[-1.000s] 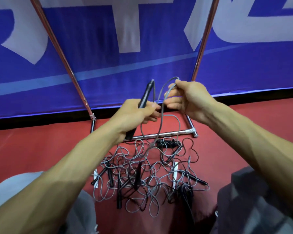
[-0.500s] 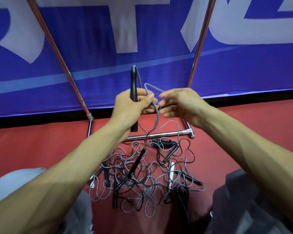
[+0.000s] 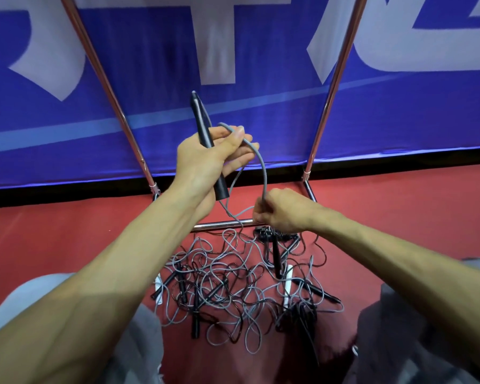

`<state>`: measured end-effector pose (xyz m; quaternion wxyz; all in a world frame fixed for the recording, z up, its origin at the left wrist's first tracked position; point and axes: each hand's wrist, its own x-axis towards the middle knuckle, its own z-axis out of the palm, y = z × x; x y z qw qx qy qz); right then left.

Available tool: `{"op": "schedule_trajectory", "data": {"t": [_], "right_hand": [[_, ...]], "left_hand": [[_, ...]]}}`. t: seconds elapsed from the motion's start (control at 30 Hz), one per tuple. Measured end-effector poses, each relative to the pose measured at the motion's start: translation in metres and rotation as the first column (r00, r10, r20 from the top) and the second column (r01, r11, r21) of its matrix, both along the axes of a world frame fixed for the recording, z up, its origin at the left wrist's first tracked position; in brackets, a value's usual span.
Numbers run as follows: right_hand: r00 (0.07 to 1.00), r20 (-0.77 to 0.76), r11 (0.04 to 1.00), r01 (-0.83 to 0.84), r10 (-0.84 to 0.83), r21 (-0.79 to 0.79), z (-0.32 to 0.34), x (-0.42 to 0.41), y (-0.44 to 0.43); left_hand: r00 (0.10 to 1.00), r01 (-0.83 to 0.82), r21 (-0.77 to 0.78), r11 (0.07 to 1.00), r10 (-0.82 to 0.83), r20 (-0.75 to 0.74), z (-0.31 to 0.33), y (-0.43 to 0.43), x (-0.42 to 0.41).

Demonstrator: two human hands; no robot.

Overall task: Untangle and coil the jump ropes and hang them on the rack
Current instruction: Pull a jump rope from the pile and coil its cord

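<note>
Open floor on the flanks, crowded down the middle.
Bare red floor (image 3: 53, 231) lies free at mid-left and mid-right of the frame, outside the left pole (image 3: 106, 87) and right pole (image 3: 337, 79). The banner (image 3: 261, 51) closes the back. A low bar (image 3: 219, 225) crosses the centre, and the rope tangle (image 3: 233, 286) covers the floor just below it, hemmed in by the knees (image 3: 385, 342) at the lower corners. Above the bar, the left hand (image 3: 205, 159) grips a handle (image 3: 203, 128) and the right hand (image 3: 280, 210) pinches a cord (image 3: 263, 173) arched between them, barring mid-frame.
</note>
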<state>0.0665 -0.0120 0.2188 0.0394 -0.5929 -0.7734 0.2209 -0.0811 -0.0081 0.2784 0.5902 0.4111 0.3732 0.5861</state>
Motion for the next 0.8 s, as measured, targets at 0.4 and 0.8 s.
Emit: {"op": "schedule_trajectory", "data": {"t": [0.4,0.8], "right_hand": [[0.687,-0.644,0.941,0.224,-0.338,-0.255,0.035,0.024,-0.005],[-0.147,-0.813,0.760,0.293,-0.564,-0.580,0.057,0.049,0.004]], "left_hand": [[0.861,0.175,-0.065,0.983,-0.184,-0.473,-0.026,0.007,0.002],[0.573,0.685,-0.116,0.719,-0.631,-0.524,-0.058,-0.014,0.025]]}}
